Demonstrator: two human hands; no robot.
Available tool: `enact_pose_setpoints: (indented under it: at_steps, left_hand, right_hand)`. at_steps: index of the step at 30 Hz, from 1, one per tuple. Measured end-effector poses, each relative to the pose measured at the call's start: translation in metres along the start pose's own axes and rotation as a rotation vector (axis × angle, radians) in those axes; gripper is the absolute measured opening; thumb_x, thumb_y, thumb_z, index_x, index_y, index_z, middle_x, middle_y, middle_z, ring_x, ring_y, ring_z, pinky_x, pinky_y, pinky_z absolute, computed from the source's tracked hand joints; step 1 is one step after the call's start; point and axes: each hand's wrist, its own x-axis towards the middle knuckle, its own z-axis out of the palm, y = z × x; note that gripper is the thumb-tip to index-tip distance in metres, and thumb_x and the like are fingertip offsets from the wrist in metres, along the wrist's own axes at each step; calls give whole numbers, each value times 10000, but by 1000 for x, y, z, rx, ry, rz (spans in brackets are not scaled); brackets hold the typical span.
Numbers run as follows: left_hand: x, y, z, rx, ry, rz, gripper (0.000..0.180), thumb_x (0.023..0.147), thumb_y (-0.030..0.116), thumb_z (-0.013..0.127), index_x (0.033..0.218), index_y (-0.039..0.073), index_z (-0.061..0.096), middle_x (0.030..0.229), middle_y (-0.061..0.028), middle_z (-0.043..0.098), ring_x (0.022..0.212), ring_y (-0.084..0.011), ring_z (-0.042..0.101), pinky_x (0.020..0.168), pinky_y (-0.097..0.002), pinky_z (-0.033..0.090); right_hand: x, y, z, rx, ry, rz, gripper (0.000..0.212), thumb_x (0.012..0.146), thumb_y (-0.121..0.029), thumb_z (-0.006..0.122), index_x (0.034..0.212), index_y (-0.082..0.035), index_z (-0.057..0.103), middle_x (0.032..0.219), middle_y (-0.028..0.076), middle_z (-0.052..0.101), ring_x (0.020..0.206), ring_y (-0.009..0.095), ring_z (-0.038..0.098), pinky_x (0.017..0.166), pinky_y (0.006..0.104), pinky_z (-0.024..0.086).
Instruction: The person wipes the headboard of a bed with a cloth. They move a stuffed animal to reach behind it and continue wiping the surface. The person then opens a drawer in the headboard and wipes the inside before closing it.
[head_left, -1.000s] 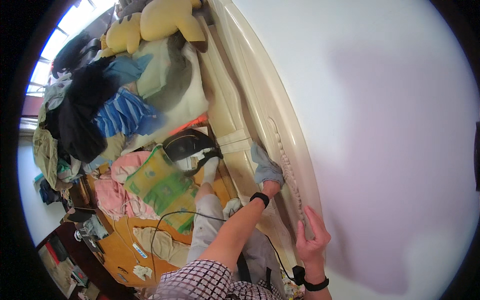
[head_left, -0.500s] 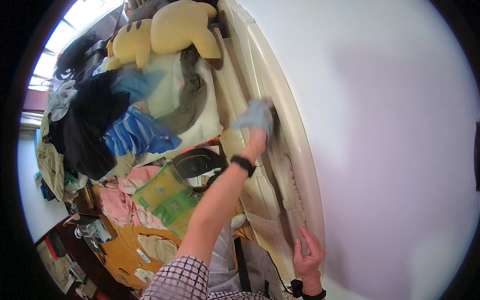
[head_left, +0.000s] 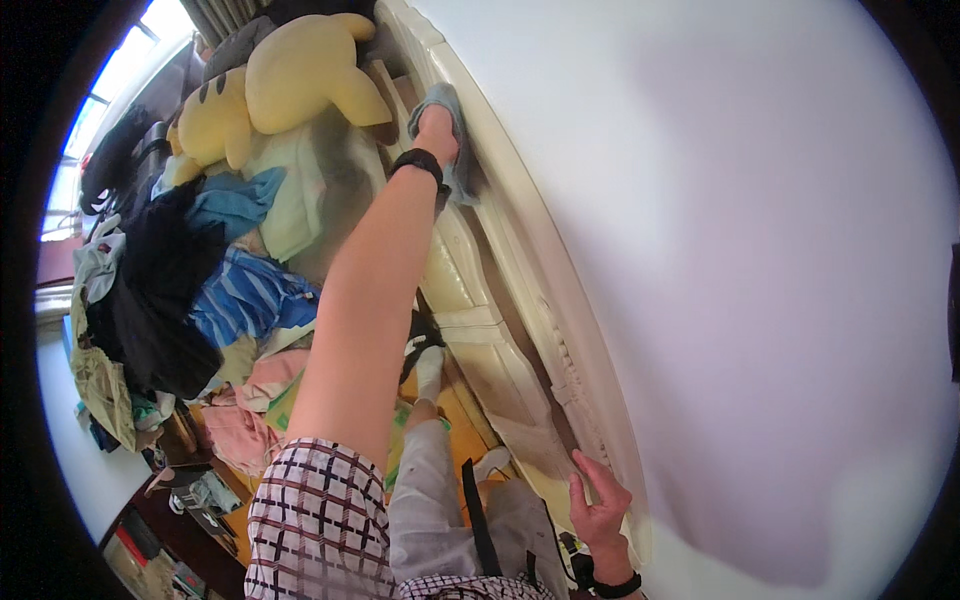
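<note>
Cloth (head_left: 461, 165) covers left hand (head_left: 436, 128) on headboard (head_left: 520, 232), finger spread hidden; right hand (head_left: 601, 503), fingers loosely parted, holds nothing; which stretches are done or left doesn't show

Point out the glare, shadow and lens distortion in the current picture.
In the head view, the window at upper left is washed out to white; a broad, soft-edged shadow falls across the pale wall on the right; the cream headboard looks bowed, perhaps partly from the fisheye; black fills the corners.
</note>
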Motion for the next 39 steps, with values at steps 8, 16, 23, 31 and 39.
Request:
enact_pose_setpoints:
  at_steps: [8, 16, 23, 31, 39]
  left_hand:
    - [-100, -133, -34, 166, 138, -63, 642, 956, 599, 477, 1369, 115, 560, 1385, -110, 566, 1222, -325, 517, 1067, -493, 421]
    - [-288, -295, -35, 153, 249, -53, 254, 1004, 382, 467, 1087, 145, 505, 965, 10, 484, 878, -129, 456, 794, -310, 433]
    - [-444, -406, -40, 339, 94, 137, 201, 1034, 238, 475, 862, 140, 444, 828, 40, 415, 744, -73, 402, 624, -259, 388]
    - [-513, -491, -111, 713, -231, -297, 313, 1024, 367, 520, 1108, 91, 640, 972, 3, 622, 857, -201, 585, 770, -368, 502]
    - [-415, -362, -133, 117, 98, -393, 510, 1001, 515, 482, 1250, 89, 609, 1154, -71, 653, 1033, -251, 609, 888, -409, 522]
  right_hand:
    - [-81, 42, 5, 83, -21, 50, 326, 871, -24, 700, 1197, -8, 699, 1122, 196, 721, 1034, 313, 714, 877, 377, 560]
    - [-169, 76, -13, 122, -37, 67, 299, 863, -39, 709, 1160, -6, 711, 1074, 200, 724, 966, 309, 722, 832, 364, 562]
    - [-228, 106, -35, 155, 47, 48, 302, 861, -47, 707, 1161, -10, 706, 1048, 197, 726, 942, 323, 720, 815, 386, 563]
    - [-247, 135, -64, 57, 20, 111, 280, 882, -38, 689, 1158, 9, 703, 1075, 196, 729, 984, 317, 721, 842, 393, 565]
    - [-214, 143, -61, 123, 37, 200, 263, 897, -38, 687, 1152, 20, 707, 1091, 189, 733, 1002, 292, 724, 860, 366, 562]
